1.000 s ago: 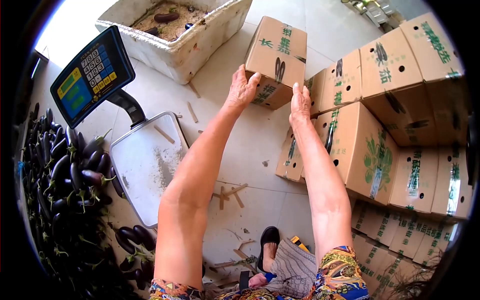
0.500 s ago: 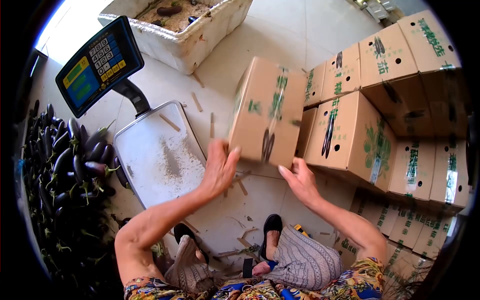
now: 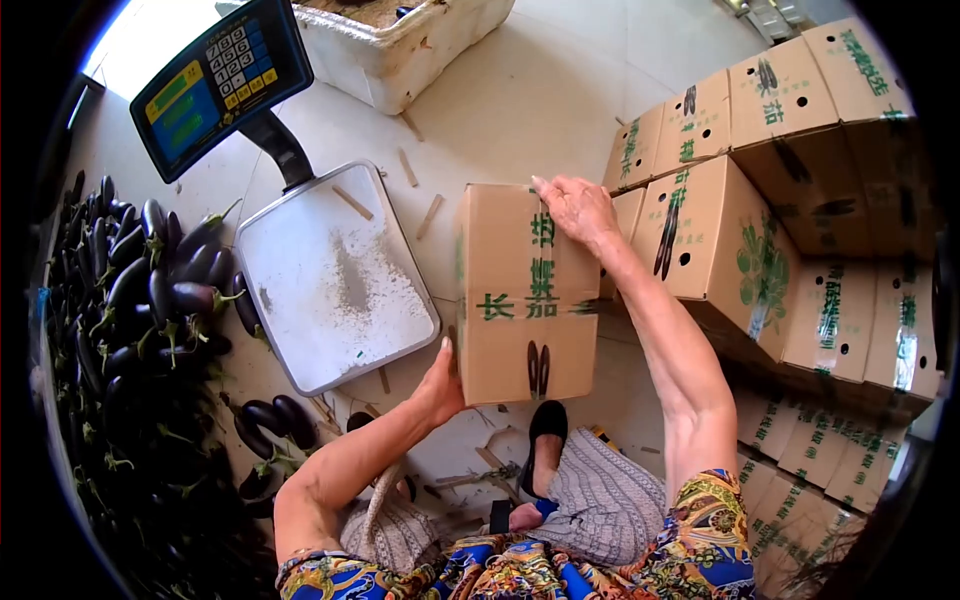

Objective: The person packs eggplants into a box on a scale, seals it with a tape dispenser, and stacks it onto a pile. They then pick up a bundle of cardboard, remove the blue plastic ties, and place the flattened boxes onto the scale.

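A taped cardboard box (image 3: 500,345), printed with green characters and a pair of dark eggplants, is held in front of me between both hands. My left hand (image 3: 438,388) grips its lower left side, thumb up along the edge and the other fingers mostly hidden behind or beneath it. Over the far right edge of the box bends my right hand (image 3: 582,212), fingers curled and pressed on the cardboard. Just left of the box is the metal platform of a scale (image 3: 310,300), dusty and scuffed. Its keypad display (image 3: 225,85) rises on a black post.
Many dark eggplants (image 3: 125,290) are heaped along the left, with a few near the scale's lower corner. Stacked cardboard boxes (image 3: 700,225) line the right side. A dirty white foam crate (image 3: 410,55) stands at the far side. Cardboard strips (image 3: 430,217) litter the tiled floor.
The box has come nearer to me and turned straighter, its printed face now more fully in view. My right hand has shifted from its near corner to its far right edge; my left hand has lowered.
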Motion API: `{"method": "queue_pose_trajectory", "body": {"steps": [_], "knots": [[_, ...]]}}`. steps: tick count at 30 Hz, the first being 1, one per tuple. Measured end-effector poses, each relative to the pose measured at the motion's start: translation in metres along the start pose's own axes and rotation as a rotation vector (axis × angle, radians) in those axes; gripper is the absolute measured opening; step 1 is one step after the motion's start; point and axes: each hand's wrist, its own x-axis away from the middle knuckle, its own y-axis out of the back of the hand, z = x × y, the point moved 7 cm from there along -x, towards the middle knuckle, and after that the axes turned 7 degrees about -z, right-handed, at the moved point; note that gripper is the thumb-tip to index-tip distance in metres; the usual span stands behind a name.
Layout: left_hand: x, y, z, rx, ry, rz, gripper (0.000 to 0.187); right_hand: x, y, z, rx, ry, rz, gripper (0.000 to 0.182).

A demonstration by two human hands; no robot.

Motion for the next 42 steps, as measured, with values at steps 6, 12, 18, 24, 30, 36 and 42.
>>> {"method": "queue_pose_trajectory", "body": {"steps": [6, 12, 18, 24, 30, 36, 42], "knots": [[-0.005, 0.011, 0.055, 0.158, 0.007, -0.038, 0.067, 0.123, 0.052, 0.045, -0.084, 0.305, -0.327, 0.046], [0.043, 0.015, 0.047, 0.017, -0.141, 0.08, 0.061, 0.231, 0.12, 0.076, -0.078, 0.434, -0.379, 0.069], [0.13, -0.034, 0.005, -0.119, -0.521, 0.053, 0.061, 0.323, 0.227, 0.093, -0.099, 0.561, -0.685, 0.07], [0.239, -0.174, -0.064, -0.295, -1.038, 0.203, 0.068, 0.393, 0.317, 0.004, -0.176, 0.435, -1.013, 0.068], [0.262, -0.329, -0.07, -0.635, -1.279, 0.314, 0.071, 0.382, 0.27, -0.21, -0.66, -0.118, -1.008, 0.052], [0.179, -0.417, -0.037, -1.027, -1.682, 0.192, 0.087, 0.373, 0.226, -0.234, -0.82, -0.202, -0.998, 0.068], [0.148, -0.392, -0.04, -0.992, -1.347, 0.522, 0.074, 0.36, 0.209, -0.202, -0.498, -0.049, -1.043, 0.063]]}}
